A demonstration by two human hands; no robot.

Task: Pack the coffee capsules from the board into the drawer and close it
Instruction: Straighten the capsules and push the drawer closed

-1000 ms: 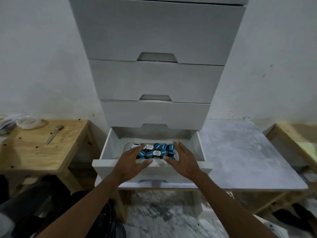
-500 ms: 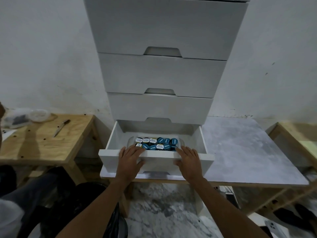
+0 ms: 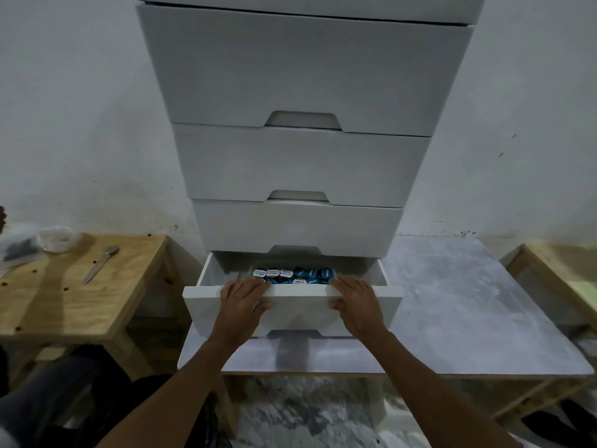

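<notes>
Head view: tall white cabinet (image 3: 303, 76) stands on grey bench (image 3: 452, 302). Its bottom drawer (image 3: 300, 305) is part open. Left hand (image 3: 240, 302) and right hand (image 3: 355, 302) both grip the drawer front, fingers over top edge, thumbs on its face. Coffee capsules (image 3: 294, 274) lie inside, just behind the fingers.

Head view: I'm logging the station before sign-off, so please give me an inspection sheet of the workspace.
Surface: grey board carries the drawer unit.
Job's things: coffee capsules lie in the drawer, the lowest one, partly open.
Clutter: metal tool and clear plastic tub on the wooden table at left.
Grippers: left hand and right hand each grip the drawer's front, fingers over its top edge.
Cables: nothing seen.
Surroundings: white wall, marbled floor.
</notes>
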